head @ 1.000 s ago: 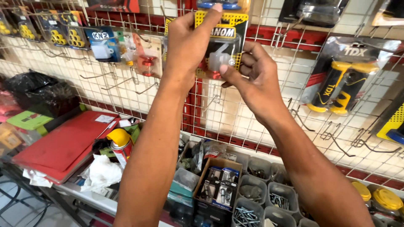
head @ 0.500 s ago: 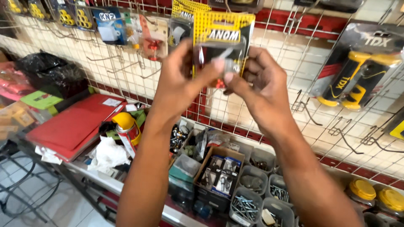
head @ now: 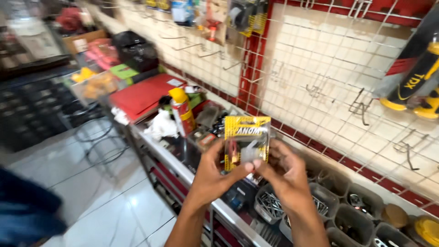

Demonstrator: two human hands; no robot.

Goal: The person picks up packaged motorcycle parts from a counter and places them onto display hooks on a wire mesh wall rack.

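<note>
Yellow-carded blister pack upright between both hands, left hand and right hand pinching its lower edge equally.

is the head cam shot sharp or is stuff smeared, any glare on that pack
Head view: the yellow blister pack between left hand and right hand is fairly sharp, its clear plastic catching a pale sheen; the left edge with the dark shelves and floor is motion-smeared; lighting is even, shadows soft.
</note>
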